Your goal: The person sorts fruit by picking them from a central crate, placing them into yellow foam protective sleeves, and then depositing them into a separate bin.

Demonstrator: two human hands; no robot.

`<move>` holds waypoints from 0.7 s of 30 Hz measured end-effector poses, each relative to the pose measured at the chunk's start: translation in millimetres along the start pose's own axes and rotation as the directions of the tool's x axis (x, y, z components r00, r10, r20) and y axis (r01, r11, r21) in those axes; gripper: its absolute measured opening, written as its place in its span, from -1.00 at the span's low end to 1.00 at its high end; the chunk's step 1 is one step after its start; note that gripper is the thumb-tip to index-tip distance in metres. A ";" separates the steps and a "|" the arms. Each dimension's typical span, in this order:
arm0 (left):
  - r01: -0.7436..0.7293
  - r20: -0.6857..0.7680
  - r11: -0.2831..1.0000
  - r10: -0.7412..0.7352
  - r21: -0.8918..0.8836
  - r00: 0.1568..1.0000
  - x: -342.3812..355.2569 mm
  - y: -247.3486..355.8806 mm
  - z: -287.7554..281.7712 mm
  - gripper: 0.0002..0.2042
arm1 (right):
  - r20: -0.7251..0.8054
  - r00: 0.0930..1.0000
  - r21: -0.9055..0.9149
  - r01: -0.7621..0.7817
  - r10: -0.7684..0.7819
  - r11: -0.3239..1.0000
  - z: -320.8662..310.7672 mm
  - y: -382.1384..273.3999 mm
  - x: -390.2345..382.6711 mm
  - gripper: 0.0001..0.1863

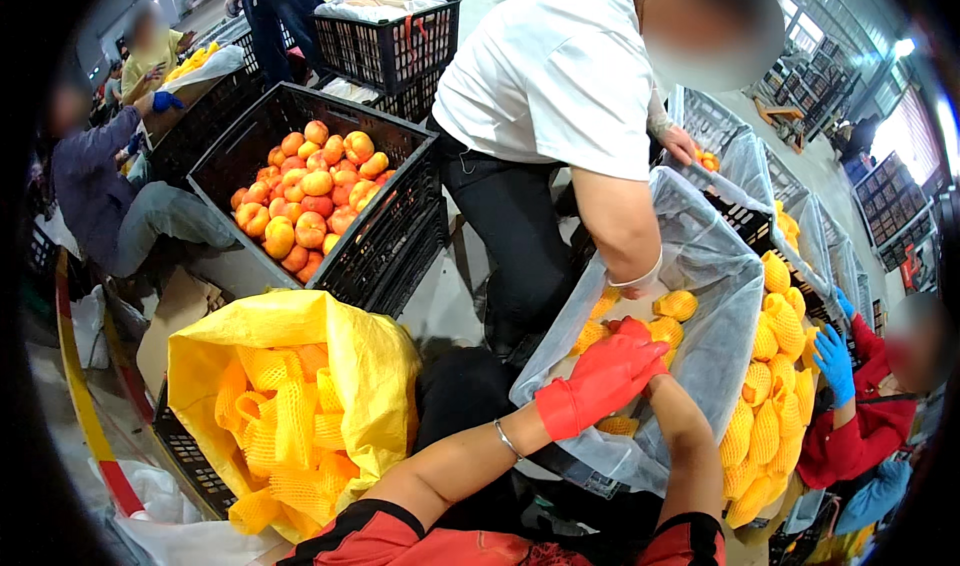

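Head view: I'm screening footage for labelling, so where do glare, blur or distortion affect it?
In the head view, a lamp glares at upper right and the bright opening below it washes out; in the head view, smooth blur hides the nearest co-worker's head, while the peaches and red-gloved left hand look fairly clear; the head view's fisheye leaves black corners.

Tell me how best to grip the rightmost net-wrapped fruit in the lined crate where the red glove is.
Probably best taken from above, around the rounded middle of the net-wrapped fruit, reaching down its far side: the lined crate is open on top, its walls rise around, and another wrapped fruit lies close on the near side.
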State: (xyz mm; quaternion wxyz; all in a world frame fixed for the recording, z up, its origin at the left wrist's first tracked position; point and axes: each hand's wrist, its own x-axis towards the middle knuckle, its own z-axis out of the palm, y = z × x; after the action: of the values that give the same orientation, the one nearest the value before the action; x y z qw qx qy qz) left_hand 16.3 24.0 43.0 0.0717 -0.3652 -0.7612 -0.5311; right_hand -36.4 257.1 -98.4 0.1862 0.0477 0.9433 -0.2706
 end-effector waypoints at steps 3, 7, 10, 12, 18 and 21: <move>-0.137 -0.132 0.989 0.128 -0.058 0.983 5.2 -0.5 -0.4 -0.65 | -0.012 1.000 -0.089 0.015 -0.016 0.996 15.1 -0.8 -26.7 -0.36; 0.033 0.132 0.999 -0.035 0.018 0.991 4.3 -3.7 -1.5 -0.62 | -0.047 0.997 -0.179 0.055 -0.064 0.982 41.0 -9.8 -49.8 -0.36; 0.096 0.319 0.988 -0.130 0.121 0.939 8.9 -0.2 -0.7 -0.57 | -0.086 0.994 -0.209 0.041 -0.060 0.977 4.1 -21.7 -64.9 -0.36; 0.176 0.518 0.960 -0.267 0.219 0.813 21.8 12.8 -12.8 -0.50 | -0.125 0.992 -0.105 -0.048 0.034 0.993 -42.3 -38.6 -81.8 -0.36; -0.113 0.026 0.988 0.111 0.109 0.994 21.5 17.6 -8.0 -0.21 | -0.404 0.908 0.759 0.264 0.113 0.595 -86.1 -83.0 -117.7 -0.40; -0.096 -0.082 0.992 0.090 -0.078 0.993 20.8 22.9 -18.7 -0.26 | -0.402 0.907 0.915 0.401 0.127 0.037 -79.3 -144.6 -136.4 -0.45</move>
State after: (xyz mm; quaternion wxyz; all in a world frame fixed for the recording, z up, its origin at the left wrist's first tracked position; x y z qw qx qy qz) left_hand 10.5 21.7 78.6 0.1111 -0.3819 -0.7175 -0.5718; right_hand 36.6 177.7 86.4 -0.1115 0.1198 0.5095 -0.8448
